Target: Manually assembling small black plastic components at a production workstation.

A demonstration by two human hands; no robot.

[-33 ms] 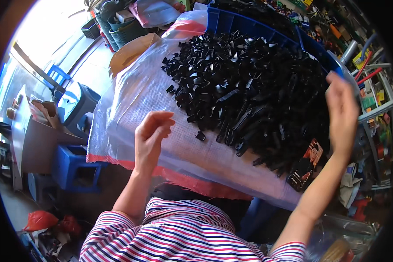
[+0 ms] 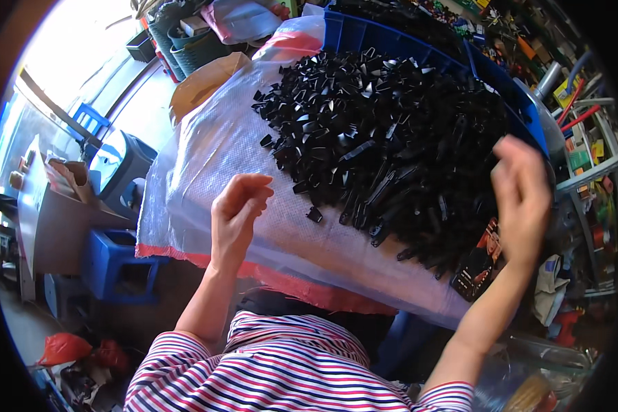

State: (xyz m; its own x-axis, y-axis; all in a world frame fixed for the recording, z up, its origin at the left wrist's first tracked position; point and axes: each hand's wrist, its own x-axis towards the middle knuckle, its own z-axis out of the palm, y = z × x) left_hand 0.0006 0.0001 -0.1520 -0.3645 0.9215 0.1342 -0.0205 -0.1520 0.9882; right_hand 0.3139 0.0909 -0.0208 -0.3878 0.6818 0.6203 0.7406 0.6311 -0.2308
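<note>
Heap of glossy black plastic pieces (image 2: 374,141) lies between left hand (image 2: 235,214), loosely curled, seemingly empty, and blurred right hand (image 2: 526,202), hold unclear, handling apparently underway, any pickup needing a pinch.

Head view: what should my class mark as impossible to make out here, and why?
All in the head view:
Right hand: blurred, so whether it holds anything is unclear.
Left hand: its own curl hides the palm.
Black pieces: lower ones buried under upper ones.
Printed card: partly behind the right hand's wrist.
Blue crate: cut off by the top edge.
</note>
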